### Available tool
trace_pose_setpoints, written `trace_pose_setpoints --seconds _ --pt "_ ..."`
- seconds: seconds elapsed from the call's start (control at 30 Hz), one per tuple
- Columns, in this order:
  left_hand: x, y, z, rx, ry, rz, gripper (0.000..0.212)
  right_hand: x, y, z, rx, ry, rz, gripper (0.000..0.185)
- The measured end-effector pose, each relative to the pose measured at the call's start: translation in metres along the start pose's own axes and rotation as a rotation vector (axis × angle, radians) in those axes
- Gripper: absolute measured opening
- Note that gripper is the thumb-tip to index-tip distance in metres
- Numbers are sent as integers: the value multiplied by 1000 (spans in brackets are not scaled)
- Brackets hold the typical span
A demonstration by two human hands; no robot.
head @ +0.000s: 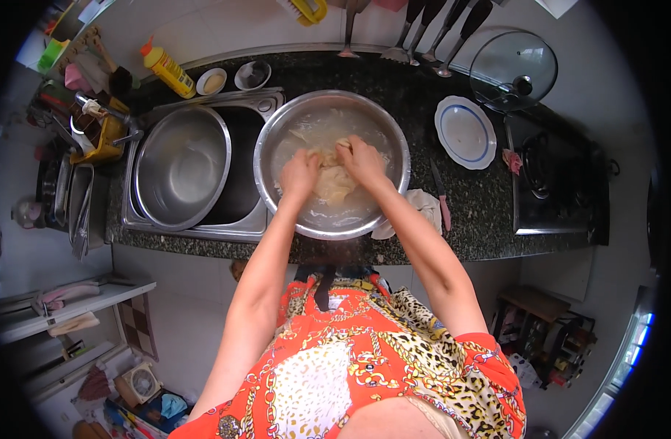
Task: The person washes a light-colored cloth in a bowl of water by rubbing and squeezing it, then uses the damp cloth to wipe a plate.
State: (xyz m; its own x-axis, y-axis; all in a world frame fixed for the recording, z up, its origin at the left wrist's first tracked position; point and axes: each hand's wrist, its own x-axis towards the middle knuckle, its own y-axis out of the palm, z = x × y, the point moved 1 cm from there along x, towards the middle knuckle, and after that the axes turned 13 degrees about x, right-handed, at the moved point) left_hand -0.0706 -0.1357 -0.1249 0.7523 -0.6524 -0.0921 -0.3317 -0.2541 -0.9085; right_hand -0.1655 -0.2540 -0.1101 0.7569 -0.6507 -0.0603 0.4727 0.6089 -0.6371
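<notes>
A wide stainless steel basin (263,186) of cloudy water stands on the countertop before me. In it lies a pale, soft lump of food (335,184), partly under the water; its exact kind is unclear. My left hand (300,173) grips the lump at its left side, fingertips curled into it. Opposite, my right hand (363,162) pinches a pale bit of it between thumb and fingers. Small whitish scraps float around both hands. A white cloth (423,206) is partly tucked beside the basin's lower right, next to a knife with a pink handle (444,211).
Left of the basin, a second steel basin (184,170) rests tilted over the sink (242,233). A yellow bottle (170,71) and two small bowls (211,82) stand behind. On the right are a blue-rimmed white plate (466,133), a glass lid (511,68) and a gas stove (555,192).
</notes>
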Motion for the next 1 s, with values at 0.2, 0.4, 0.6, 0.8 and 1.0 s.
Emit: trace_pose_setpoints --seconds 0.2,0.4,0.6,0.8,1.0 --pt "-10 31 -13 -2039 -137 422 29 -46 23 69 370 -323 -220 21" --pt "8 29 -19 -1615 -599 300 30 -12 11 58 390 -141 -281 13" --pt "-1 35 -18 -1775 -565 362 27 -15 45 27 226 -420 -335 20" --pt "-21 1 -2 -1160 -424 537 24 -50 17 47 273 -239 -71 24" --pt "-22 -46 -6 400 329 158 23 -26 -49 27 -293 -277 307 26"
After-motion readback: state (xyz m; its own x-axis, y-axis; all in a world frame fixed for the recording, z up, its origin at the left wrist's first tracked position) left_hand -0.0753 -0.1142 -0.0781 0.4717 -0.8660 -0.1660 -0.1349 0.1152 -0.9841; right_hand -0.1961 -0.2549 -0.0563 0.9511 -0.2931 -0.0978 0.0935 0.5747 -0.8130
